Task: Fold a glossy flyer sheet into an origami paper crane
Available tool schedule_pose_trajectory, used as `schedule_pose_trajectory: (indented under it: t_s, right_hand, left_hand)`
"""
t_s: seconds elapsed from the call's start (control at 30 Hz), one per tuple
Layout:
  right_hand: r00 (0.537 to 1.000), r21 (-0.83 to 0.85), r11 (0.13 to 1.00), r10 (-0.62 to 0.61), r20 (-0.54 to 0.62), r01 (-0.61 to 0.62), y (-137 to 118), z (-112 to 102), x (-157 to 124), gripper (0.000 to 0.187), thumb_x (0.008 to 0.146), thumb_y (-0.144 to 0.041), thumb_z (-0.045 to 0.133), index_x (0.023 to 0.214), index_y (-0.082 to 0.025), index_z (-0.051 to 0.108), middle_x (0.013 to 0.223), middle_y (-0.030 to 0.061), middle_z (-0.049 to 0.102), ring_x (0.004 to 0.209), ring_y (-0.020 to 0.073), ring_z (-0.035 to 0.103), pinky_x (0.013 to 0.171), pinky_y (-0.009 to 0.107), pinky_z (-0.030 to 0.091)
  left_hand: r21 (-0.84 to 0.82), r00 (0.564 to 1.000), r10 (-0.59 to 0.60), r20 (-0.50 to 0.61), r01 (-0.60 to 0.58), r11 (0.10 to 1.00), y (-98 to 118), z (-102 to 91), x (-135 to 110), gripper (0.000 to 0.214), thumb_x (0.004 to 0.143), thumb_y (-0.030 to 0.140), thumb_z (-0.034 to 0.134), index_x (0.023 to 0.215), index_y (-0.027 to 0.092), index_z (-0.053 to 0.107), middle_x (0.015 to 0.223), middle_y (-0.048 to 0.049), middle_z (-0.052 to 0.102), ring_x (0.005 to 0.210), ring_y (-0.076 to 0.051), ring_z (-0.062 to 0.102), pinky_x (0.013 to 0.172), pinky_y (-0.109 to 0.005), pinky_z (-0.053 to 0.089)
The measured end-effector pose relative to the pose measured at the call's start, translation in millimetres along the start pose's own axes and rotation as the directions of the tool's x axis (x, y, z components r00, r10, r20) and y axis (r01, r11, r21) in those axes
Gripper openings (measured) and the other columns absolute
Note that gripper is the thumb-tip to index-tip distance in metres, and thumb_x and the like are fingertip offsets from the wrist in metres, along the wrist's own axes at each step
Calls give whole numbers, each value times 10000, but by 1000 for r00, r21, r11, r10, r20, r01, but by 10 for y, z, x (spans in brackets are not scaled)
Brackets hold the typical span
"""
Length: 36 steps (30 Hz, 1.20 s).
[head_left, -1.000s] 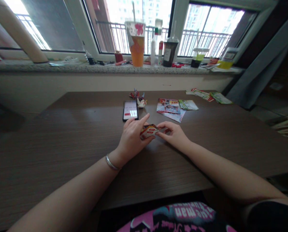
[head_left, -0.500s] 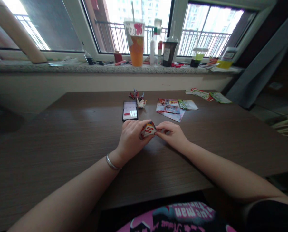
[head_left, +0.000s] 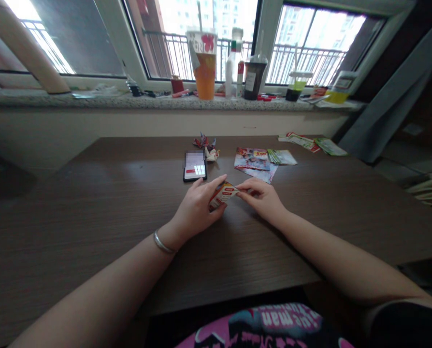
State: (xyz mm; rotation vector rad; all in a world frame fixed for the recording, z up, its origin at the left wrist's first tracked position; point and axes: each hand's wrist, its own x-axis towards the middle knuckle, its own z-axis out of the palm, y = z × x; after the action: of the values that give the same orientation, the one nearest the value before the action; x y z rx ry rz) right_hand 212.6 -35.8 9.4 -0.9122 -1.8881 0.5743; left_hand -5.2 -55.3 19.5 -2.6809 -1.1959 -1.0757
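Observation:
Between my hands is a small folded piece of printed paper (head_left: 224, 194), white with red and yellow patches, its pointed corner turned right. My left hand (head_left: 197, 205) holds it from the left, the fingers along its upper edge and the thumb below. A silver bangle circles that wrist. My right hand (head_left: 261, 195) pinches the right corner between thumb and forefinger. Just beyond the left hand lies a phone (head_left: 194, 166) with its screen lit. Folded paper figures (head_left: 211, 154), one whitish and one red and purple, sit behind the phone.
Printed leaflets (head_left: 252, 159) lie beyond my right hand, and more papers (head_left: 303, 141) rest at the table's far right. Along the granite windowsill (head_left: 147, 100) stand a tall cup of orange drink (head_left: 205, 72), a clear bottle (head_left: 232, 70), a dark cup (head_left: 254, 77) and smaller items.
My left hand has loosened and drawn back a little left, with its fingers more extended, so more of the paper shows. My right hand has shifted slightly right, still pinching the corner.

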Motion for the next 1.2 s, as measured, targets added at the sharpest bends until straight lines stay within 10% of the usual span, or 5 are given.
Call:
schedule_pose_trajectory:
  t_s: [0.37,0.87,1.2]
  right_hand:
    - [998,41,998,48,26,-49,-86,49,-4,177,809,-349,680,941,-234,712,825,23,630,744,132,571,574,230,467]
    - [1000,34,999,6,-24,-5,-92,53,0,215,807,-404,671,722,-207,674,749,27,624,692,134,566,553,247,457]
    - [999,-31,999,-41,-2,41,-93,22,-11,186,824,-369,667,730,-209,673,757,25,615,690,134,563,567,252,469]
  left_hand:
    - [31,995,-29,-100,32,999,31,53,29,534,800,209,650,1304,189,476,1017,-69,683,923,-229,628,913,-410,452]
    - [30,999,-27,-34,28,999,64,5,5,619,841,353,620,1385,180,378,1177,-115,632,1093,-266,582,976,-441,410]
    - [44,999,-48,8,48,998,20,-28,43,282,816,315,651,1076,208,629,1008,-63,694,946,-245,621,859,-400,424]
